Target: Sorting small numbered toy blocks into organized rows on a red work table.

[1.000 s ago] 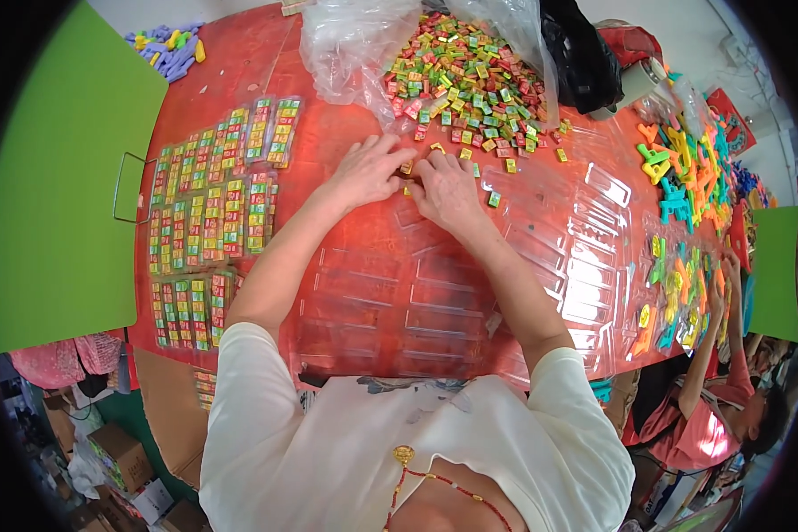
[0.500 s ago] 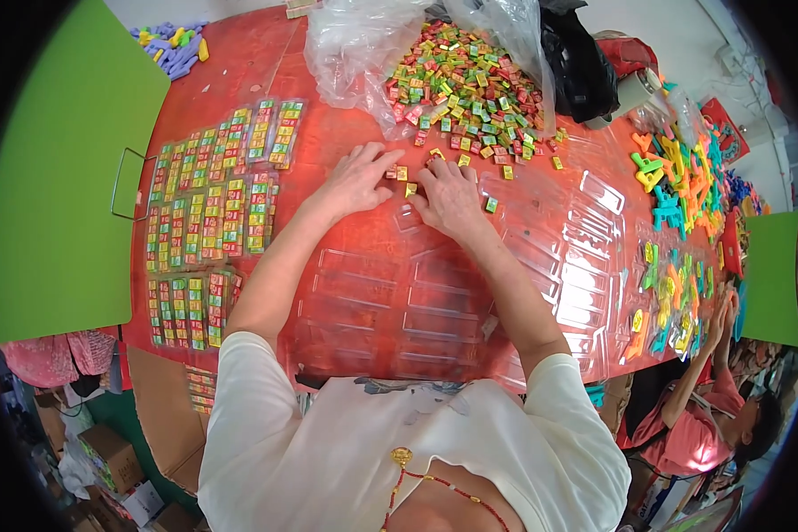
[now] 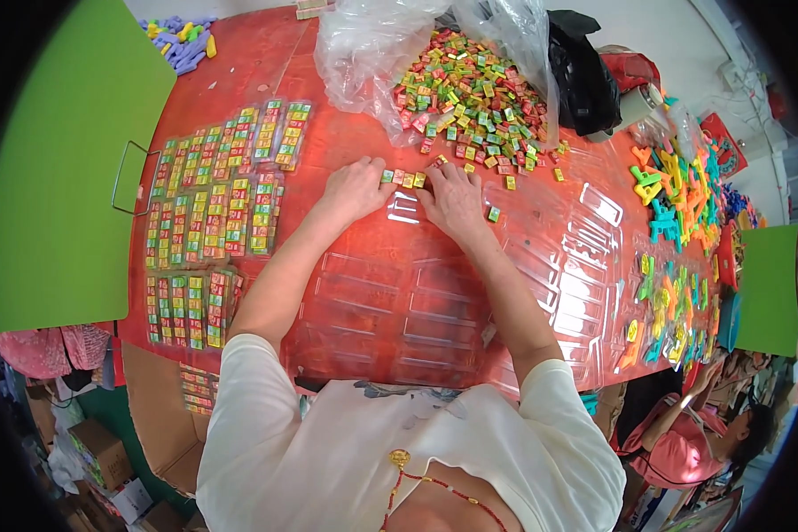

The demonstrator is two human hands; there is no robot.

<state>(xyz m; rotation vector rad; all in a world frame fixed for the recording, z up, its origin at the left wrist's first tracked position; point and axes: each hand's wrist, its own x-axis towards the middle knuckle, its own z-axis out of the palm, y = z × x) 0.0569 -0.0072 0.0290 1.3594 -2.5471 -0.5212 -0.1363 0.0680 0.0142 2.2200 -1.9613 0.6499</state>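
Between my hands lies a short row of small coloured boxes, red, yellow and green, set side by side. My left hand presses its fingertips against the left end of this row. At the right end, my right hand has its curled fingers against the last box. Just in front of the row a clear plastic tray shows as a shiny outline. Beyond my hands a large heap of the same small boxes spreads out of a clear plastic bag. One loose green box sits beside my right wrist.
Filled trays stand in rows at the left of the red table. Empty clear trays cover the near middle and right. Colourful plastic toy pieces lie far right, near a person in pink. A green panel borders the left.
My hands have come to the two ends of the boxes, which now form a longer, straight row. At the right, the other person's arms have lowered.
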